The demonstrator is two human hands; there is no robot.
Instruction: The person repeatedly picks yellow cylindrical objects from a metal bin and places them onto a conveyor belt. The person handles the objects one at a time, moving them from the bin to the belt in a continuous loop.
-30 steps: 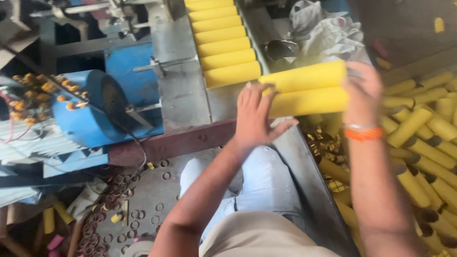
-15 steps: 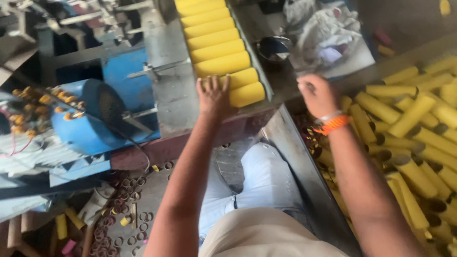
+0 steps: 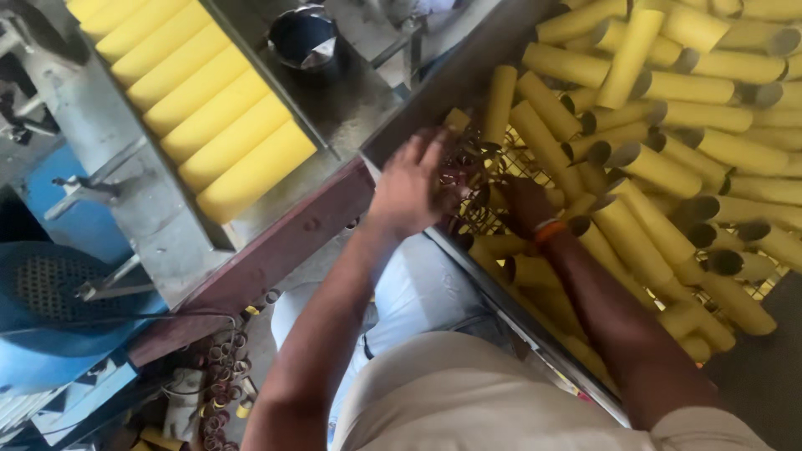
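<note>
Even, moderately bright light, deep shadow toward five o'clock, motion blur on both hands, soft focus throughout.

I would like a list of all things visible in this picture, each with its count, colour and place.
yellow tubes in tray: about seven, yellow, side by side at upper left
metal tray: one, grey, under that row
loose tubes: many, yellow, heaped on a mesh at right
small bowl: one, dark, top centre
blue machine: one, blue, lower left
metal rings: many, dark, on the floor below
wristband: one, orange, right wrist
left hand: open, over the heap's edge
right hand: among the loose tubes, grip unclear
</note>
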